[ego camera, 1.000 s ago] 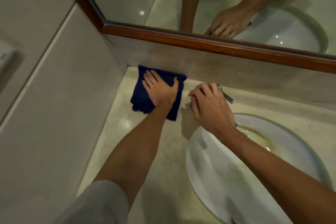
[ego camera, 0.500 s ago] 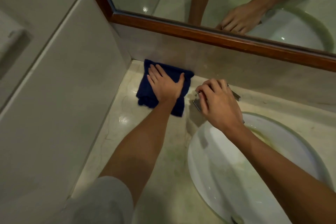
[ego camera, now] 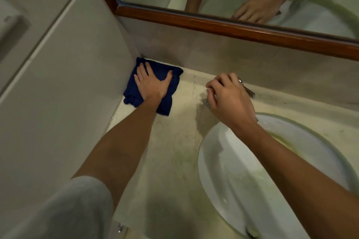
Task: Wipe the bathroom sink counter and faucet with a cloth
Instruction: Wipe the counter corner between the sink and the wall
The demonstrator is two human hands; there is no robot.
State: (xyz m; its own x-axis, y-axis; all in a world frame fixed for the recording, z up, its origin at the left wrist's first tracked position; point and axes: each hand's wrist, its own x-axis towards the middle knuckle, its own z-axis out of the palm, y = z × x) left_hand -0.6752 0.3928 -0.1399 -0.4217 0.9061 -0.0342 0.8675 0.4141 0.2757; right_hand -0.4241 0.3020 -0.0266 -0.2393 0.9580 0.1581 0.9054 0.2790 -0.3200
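A folded dark blue cloth (ego camera: pixel 169 101) lies in the back left corner of the pale marble counter (ego camera: pixel 174 151), against the side wall. My left hand (ego camera: pixel 152 83) presses flat on it with straight fingers. My right hand (ego camera: pixel 229 99) is curled over the chrome faucet (ego camera: pixel 249 91) behind the white oval sink (ego camera: pixel 223 170); only the faucet's handle end and a bit of its base show past my fingers.
A wood-framed mirror (ego camera: pixel 233 27) runs along the back wall above a low stone backsplash. A grey tiled wall (ego camera: pixel 68 83) closes the left side. The basin has a yellowish stain near its back rim, and its drain (ego camera: pixel 251 232) shows at the bottom edge.
My left hand has slid the cloth left along the back wall into the corner. My right hand has stayed on the faucet.
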